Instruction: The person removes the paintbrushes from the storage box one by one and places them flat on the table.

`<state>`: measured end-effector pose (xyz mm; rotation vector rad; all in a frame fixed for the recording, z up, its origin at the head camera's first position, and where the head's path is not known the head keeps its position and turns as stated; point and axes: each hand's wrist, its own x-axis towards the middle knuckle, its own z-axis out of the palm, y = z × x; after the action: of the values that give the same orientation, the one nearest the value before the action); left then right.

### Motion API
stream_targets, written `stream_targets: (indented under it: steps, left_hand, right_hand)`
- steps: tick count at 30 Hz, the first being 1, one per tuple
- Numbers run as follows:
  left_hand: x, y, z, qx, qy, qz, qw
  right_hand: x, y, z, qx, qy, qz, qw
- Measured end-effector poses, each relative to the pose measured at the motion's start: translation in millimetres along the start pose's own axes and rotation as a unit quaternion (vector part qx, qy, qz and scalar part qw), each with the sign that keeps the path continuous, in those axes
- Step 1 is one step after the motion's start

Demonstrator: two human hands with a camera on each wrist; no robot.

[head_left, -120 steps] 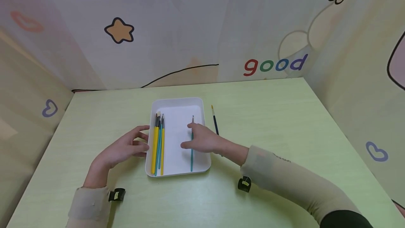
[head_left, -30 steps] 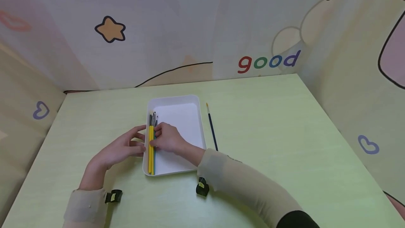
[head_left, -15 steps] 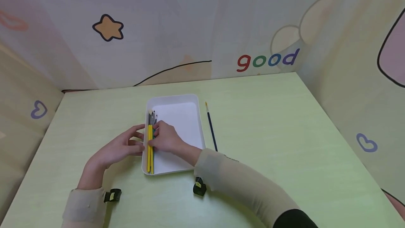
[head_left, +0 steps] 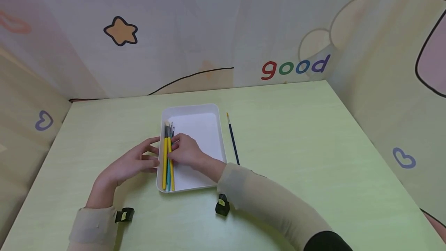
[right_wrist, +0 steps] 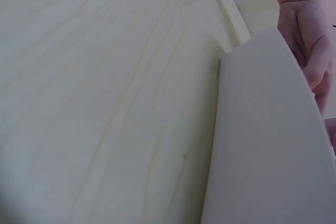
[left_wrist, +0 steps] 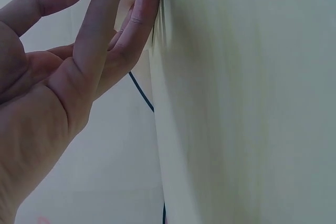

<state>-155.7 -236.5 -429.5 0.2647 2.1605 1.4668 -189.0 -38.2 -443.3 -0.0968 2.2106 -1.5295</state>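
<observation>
Several paintbrushes with yellow handles and teal handles lie along the left side of a white tray, bristles away from me. My right hand reaches over the tray, its thumb and fingers curled at the rightmost yellow brush and pinching it. At the tray's left wall, my left hand rests its fingertips with the fingers loosely bent; the left wrist view shows this hand up close. Beyond the tray wall, the right wrist view shows the left hand too.
A dark-handled paintbrush lies on the table just right of the tray, its lower end hidden by the right sleeve. Pale green tabletop surrounds the tray, with printed fabric walls behind and at both sides.
The teal brush from the tray's right side has joined the others at left. My right hand moved left to the bundle, which spread slightly in the last half second. The left hand stayed put.
</observation>
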Motion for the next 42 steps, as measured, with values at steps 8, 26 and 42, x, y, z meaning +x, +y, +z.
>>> stream_targets:
  steps: [8,26,42]
  left_hand:
    - [-1.0,0.9,0.5,-0.011,0.004,-0.006,0.9999]
    - [-0.6,-2.0,-0.5,-0.006,0.014,-0.019,0.9997]
    - [0.5,-2.5,2.0,-0.012,0.008,-0.001,0.9999]
  right_hand:
    - [0,2,-14,0.117,-0.037,0.018,0.992]
    - [-19,-4,-55,0.159,-0.072,0.064,0.983]
    - [-41,4,-89,0.132,-0.065,0.025,0.989]
